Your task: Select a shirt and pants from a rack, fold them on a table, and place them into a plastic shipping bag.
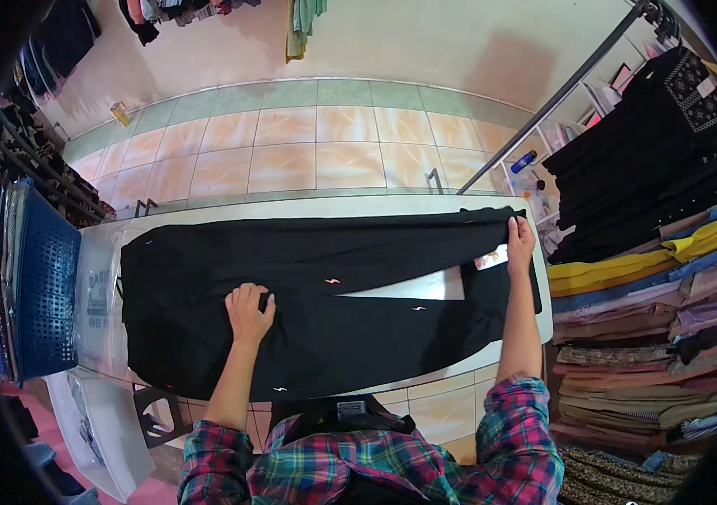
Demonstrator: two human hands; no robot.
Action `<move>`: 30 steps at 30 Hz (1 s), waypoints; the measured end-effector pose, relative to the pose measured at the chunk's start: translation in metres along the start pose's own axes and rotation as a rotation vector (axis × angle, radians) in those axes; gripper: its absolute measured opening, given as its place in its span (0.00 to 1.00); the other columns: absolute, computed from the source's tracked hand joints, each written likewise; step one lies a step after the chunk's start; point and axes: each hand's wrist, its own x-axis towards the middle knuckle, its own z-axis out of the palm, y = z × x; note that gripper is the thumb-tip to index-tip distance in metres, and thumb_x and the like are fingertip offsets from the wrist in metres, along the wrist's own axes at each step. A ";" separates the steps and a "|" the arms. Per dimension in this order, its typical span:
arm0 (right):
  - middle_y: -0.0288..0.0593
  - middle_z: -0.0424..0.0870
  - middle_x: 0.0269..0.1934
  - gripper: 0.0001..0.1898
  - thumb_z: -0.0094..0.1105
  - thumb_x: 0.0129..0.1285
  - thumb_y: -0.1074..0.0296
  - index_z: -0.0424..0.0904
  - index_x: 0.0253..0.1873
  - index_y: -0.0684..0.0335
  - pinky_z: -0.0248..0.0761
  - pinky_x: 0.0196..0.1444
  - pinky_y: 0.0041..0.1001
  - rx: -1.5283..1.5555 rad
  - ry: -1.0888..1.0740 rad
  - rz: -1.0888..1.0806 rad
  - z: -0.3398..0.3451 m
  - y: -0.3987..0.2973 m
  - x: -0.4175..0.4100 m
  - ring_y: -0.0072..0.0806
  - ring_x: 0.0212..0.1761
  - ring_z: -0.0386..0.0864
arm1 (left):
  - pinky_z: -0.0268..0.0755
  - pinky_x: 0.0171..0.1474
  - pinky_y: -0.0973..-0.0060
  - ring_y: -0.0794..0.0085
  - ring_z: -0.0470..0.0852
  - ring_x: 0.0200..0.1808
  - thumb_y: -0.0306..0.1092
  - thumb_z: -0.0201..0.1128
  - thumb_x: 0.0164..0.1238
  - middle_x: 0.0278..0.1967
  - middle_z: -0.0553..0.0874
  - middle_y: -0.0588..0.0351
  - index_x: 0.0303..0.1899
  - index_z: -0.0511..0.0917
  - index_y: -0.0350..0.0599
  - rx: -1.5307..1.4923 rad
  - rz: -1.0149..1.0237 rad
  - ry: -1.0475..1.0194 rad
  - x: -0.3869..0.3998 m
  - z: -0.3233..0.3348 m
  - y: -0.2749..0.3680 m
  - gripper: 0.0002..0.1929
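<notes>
Black trousers [207,252] with small lightning-shaped marks lie flat across a white table [396,205], the waist end at the left and the legs spreading to the right. My left hand [249,312] rests on the trousers left of where the legs part, its fingers bent against the cloth; whether it pinches any cannot be told. At the far right, my right hand [521,243] grips the hem end of the upper leg. Beside it a small card-like piece with a picture [492,257] shows over more black cloth [491,287] beneath the legs.
A blue perforated plastic basket [49,284] with folded cloths stands at the table's left end, near clear plastic wrapping [96,297]. Stacks of folded clothes [636,379] fill the right side, below hanging black garments [623,164] and a metal rail [548,104]. A white bin [105,435] stands lower left.
</notes>
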 end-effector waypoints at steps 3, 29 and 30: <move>0.32 0.76 0.32 0.09 0.53 0.66 0.67 0.75 0.42 0.69 0.64 0.40 0.16 -0.287 -0.104 0.033 -0.020 0.008 -0.002 0.16 0.35 0.70 | 0.60 0.48 0.65 0.66 0.73 0.41 0.37 0.68 0.49 0.34 0.76 0.60 0.31 0.77 0.48 0.046 0.036 0.004 0.000 -0.008 -0.011 0.10; 0.41 0.79 0.44 0.22 0.66 0.45 0.76 0.78 0.49 0.56 0.67 0.51 0.36 -1.066 -0.815 -0.284 0.042 -0.018 -0.037 0.37 0.51 0.72 | 0.36 0.70 0.50 0.62 0.49 0.71 0.16 0.55 0.51 0.68 0.55 0.53 0.70 0.43 0.55 0.766 -0.105 -0.366 0.080 -0.038 -0.245 0.45; 0.42 0.79 0.42 0.21 0.66 0.44 0.76 0.79 0.47 0.57 0.67 0.51 0.36 -1.140 -0.867 -0.201 0.039 -0.016 -0.037 0.38 0.51 0.72 | 0.34 0.70 0.47 0.62 0.48 0.72 0.18 0.60 0.46 0.68 0.55 0.54 0.70 0.41 0.56 0.774 -0.147 -0.502 0.089 -0.036 -0.241 0.50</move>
